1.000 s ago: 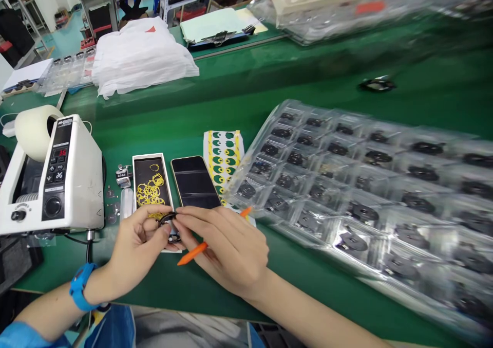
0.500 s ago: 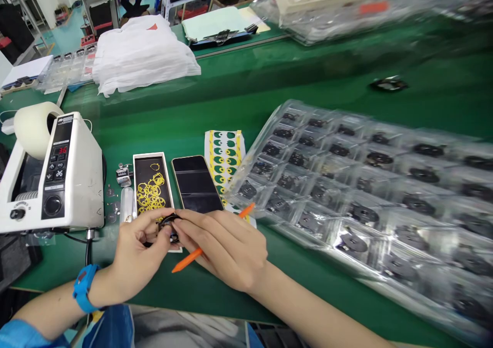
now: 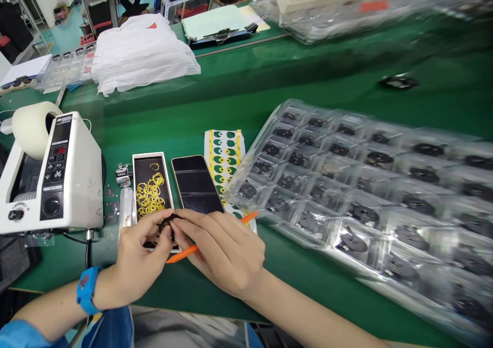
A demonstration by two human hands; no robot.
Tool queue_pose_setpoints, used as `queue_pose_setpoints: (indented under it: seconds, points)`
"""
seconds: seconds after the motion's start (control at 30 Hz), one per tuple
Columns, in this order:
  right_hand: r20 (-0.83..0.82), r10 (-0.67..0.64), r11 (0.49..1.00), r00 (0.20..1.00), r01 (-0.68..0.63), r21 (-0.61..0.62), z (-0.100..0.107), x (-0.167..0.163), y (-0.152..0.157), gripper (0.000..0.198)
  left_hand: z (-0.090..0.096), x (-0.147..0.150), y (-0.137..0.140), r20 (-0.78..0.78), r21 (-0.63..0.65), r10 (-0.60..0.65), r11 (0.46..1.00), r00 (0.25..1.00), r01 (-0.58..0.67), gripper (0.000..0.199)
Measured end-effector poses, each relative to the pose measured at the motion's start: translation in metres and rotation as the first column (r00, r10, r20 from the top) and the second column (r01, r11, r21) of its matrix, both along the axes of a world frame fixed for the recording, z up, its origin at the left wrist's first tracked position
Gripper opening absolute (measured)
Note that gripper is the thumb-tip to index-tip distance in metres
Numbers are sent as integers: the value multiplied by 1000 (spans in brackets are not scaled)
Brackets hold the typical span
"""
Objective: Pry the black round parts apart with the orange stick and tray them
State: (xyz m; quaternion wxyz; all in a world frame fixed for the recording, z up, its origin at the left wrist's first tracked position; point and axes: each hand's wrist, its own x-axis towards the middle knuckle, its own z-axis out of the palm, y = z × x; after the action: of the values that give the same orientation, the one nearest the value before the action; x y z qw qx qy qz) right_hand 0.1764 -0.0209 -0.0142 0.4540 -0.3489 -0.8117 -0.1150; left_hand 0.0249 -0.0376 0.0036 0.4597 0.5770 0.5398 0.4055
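Between the fingertips of both hands is a small round black part (image 3: 168, 221), mostly covered by the fingers. My left hand (image 3: 140, 253), with a blue band on its wrist, pinches the part from the left. My right hand (image 3: 225, 250) grips its right side with thumb and fingers. An orange pen-like stick (image 3: 183, 254) also lies in the right hand, its pointed end toward the lower left. Just beyond the hands, a white-rimmed box (image 3: 167, 183) holds several thin yellow rings (image 3: 151, 194).
Right of the box lies a phone (image 3: 197, 183), then a sheet of green-and-yellow stickers (image 3: 225, 155). A clear tray (image 3: 335, 183) of black round parts fills the right side. At left stands a tape dispenser (image 3: 77, 173). White sheets (image 3: 142, 55) are stacked behind.
The orange stick has tilted, now lying flatter in my right hand. The black part has turned slightly between my fingers. A dark item at the back right has shifted right.
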Motion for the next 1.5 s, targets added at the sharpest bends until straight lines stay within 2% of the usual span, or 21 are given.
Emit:
queue_pose_setpoints:
  seconds: [0.17, 0.3, 0.4, 0.5, 0.6, 0.67, 0.77, 0.87, 0.97, 1.1, 1.2, 1.27, 1.4, 1.5]
  points:
    - [0, 31, 1000, 1000, -31, 0, -3, 1, 1, 6, -1, 0, 1, -1, -28, 1, 1000, 1000, -1, 28]
    - [-6, 12, 1000, 1000, -12, -20, -4, -1, 1, 6, 1, 0, 5, 60, -100, -10, 995, 998, 16, 28]
    - [-75, 41, 991, 996, -50, -124, -1, 0, 1, 9, 2, -1, 10, 136, -191, 14, 982, 991, 13, 22]
    - [-247, 67, 957, 967, -132, -258, 7, 4, 2, 6, 4, -3, 17, 238, -271, 35, 962, 971, 32, 20]
    - [-347, 81, 901, 934, -218, -375, 14, 11, 4, 6, 8, -5, 22, 269, -261, 17, 964, 963, 56, 19]
    - [-343, 134, 836, 930, -292, -465, 17, 14, 6, 9, 10, -7, 23, 264, -236, -3, 969, 965, 67, 17]
    - [-310, 267, 729, 912, -402, -554, 18, 18, 7, 12, 13, -8, 22, 291, -280, -45, 951, 956, 130, 22]
    - [-270, 320, 705, 908, -419, -572, 18, 19, 6, 13, 14, -9, 20, 321, -330, -88, 923, 943, 199, 24]
    - [-257, 327, 672, 910, -415, -613, 18, 17, 2, 16, 16, -8, 20, 286, -286, -102, 940, 953, 187, 18]
    - [-332, 297, 506, 896, -442, -740, 19, 13, -1, 31, 16, -6, 21, 228, -230, -109, 960, 968, 162, 12]
    - [-401, 238, 388, 885, -465, -796, 19, 11, -2, 40, 16, -6, 22, 251, -278, -110, 943, 962, 181, 11]
    - [-409, 224, 356, 885, -465, -811, 20, 12, -1, 41, 16, -8, 22, 263, -317, -103, 930, 959, 187, 14]
    - [-377, 235, 373, 896, -441, -816, 21, 16, -1, 36, 16, -11, 24, 291, -345, -110, 914, 951, 211, 26]
    - [-421, 230, 341, 877, -478, -810, 18, 16, 0, 40, 14, -12, 24, 316, -338, -108, 916, 943, 218, 35]
